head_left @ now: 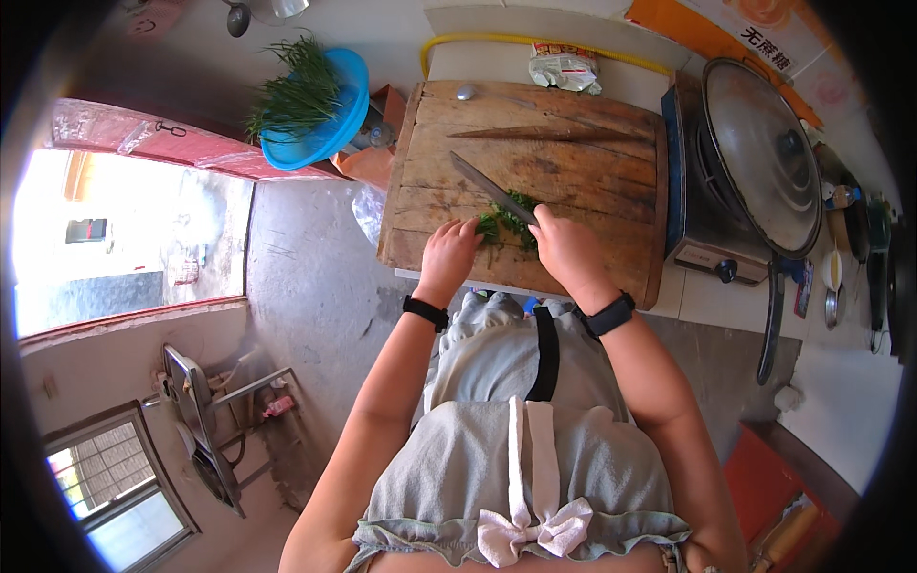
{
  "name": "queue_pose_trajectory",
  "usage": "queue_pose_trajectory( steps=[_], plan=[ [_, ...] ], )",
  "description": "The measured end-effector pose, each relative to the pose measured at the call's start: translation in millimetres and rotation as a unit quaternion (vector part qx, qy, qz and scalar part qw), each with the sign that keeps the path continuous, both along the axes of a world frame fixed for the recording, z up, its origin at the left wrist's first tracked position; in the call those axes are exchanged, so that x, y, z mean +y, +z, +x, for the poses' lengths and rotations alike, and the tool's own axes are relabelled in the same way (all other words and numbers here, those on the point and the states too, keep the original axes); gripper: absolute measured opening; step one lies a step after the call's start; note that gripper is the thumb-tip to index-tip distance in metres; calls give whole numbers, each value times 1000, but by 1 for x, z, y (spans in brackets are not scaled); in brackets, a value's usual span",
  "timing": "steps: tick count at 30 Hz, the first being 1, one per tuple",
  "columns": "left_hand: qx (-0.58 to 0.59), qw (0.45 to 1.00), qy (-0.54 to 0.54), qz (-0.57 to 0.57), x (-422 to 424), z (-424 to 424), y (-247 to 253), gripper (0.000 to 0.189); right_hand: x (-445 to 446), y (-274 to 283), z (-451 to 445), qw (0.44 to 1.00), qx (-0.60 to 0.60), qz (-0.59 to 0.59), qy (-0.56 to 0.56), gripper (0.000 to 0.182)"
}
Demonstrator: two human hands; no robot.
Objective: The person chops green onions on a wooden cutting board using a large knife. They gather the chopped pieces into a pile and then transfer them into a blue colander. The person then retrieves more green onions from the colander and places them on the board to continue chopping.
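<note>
My right hand point(566, 243) is closed around the handle of a kitchen knife point(483, 179), whose blade points up and to the left over the wooden cutting board point(587, 175). My left hand point(451, 251) rests near the board's front edge, its fingertips on a small bunch of green leafy stalks point(488, 227). Chopped greens point(521, 208) lie between the two hands, partly under the blade and beside my right fingers. A metal spoon point(466, 92) lies at the board's back left. The knife's handle is mostly hidden by my right hand.
Left of the board, a blue plastic basin point(351, 118) bears long green stalks point(297, 93). A gas stove point(688, 215) with a lidded pan point(763, 157) stands close on the right, the pan's handle pointing towards me. Behind the board are a plastic packet point(564, 69) and a yellow hose point(494, 38).
</note>
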State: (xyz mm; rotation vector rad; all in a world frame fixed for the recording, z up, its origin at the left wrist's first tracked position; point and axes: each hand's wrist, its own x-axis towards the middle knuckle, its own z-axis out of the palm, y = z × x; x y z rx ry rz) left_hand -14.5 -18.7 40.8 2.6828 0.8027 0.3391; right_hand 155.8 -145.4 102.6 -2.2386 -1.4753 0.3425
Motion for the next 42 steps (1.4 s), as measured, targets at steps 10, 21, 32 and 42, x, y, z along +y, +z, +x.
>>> queue_pose_trajectory(
  steps=[10,21,32,42],
  plan=[
    [-39,998,-11,37,-3,-3,20,25,-5,3,10,999,17,27,-18,16],
    [-8,998,19,66,-1,-2,5,23,-12,7,35,994,-5,87,-58,17],
    [-57,996,42,50,-1,2,10,9,-21,10,39,994,-7,83,-72,20],
    [-58,992,55,96,0,0,0,5,-29,9,40,995,-15,70,-72,20]
  ],
)
